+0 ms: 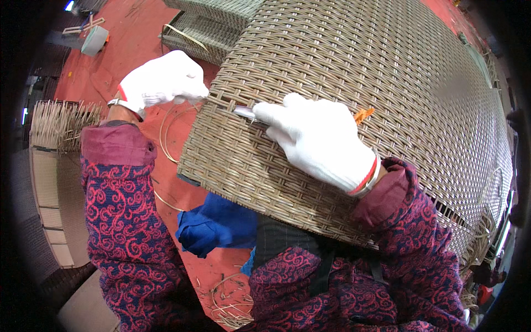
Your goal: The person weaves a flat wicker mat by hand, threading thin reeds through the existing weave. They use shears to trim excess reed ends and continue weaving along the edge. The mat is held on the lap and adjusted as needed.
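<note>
A large woven panel [354, 83] of flat tan-grey wicker strands fills the upper right of the view, its basket weave curving away toward the far edge and its near corner resting over the person's lap. Both hands wear white knit cotton gloves with red cuffs, and both sleeves are a nubbly dark-blue fabric with red swirls.

The right hand [318, 141] lies on the panel's face close to its left edge, fingers curled shut around a slim metal tool [243, 112] whose shiny shaft points left and slips under the weave. A small orange piece [363, 114] shows just behind this hand, touching the wicker.

The left hand [163, 80] is just off the panel's left edge, fingers pinched closed on a flat strand [217, 101] that runs from the glove into the weave beside the tool's tip. A watch band shows at that wrist.

Under the panel's near corner lies a crumpled blue cloth [218, 224]. The floor [138, 39] is red and matt, with loose pale strands [168, 127] looping on it by the left edge of the panel and more coiled by the lower edge of the view. A second woven piece [210, 27] lies on the floor beyond the left hand. At the far left stands a frame [61, 119] with pale upright strand ends bristling from it.
</note>
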A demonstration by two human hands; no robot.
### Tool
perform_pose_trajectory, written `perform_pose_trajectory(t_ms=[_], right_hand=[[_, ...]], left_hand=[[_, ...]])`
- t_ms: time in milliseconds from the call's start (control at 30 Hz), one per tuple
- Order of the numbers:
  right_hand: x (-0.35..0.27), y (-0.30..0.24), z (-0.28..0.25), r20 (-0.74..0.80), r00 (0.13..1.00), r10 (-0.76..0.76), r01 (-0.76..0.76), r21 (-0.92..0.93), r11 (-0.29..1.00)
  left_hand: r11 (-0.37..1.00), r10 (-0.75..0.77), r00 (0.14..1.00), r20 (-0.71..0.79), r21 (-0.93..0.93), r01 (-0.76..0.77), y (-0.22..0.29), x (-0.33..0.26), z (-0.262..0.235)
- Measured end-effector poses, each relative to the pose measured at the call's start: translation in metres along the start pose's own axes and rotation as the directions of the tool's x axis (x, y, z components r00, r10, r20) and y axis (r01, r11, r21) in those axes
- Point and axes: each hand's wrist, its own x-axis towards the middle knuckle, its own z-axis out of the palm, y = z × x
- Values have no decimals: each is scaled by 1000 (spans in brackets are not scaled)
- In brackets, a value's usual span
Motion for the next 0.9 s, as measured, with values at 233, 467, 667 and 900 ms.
perform_pose_trajectory(t_ms=[233, 467, 667, 900], right_hand=[[-12, -1, 6, -39, 999, 26, -29, -76, 997], [-18, -1, 3, -5, 996, 93, -93, -14, 996], [-20, 0, 9, -67, 995, 72, -74, -33, 997], [-35, 4, 3, -85, 994, 68, -72, -48, 996]], left_hand=[[785, 525, 847, -83, 431, -445, -2, 20, 36], [644, 687, 644, -336, 692, -326, -22, -11, 64], [920, 289, 802, -523, -82, -384, -16, -25, 69], [587, 700, 517, -493, 809, -25, 37, -14, 104]])
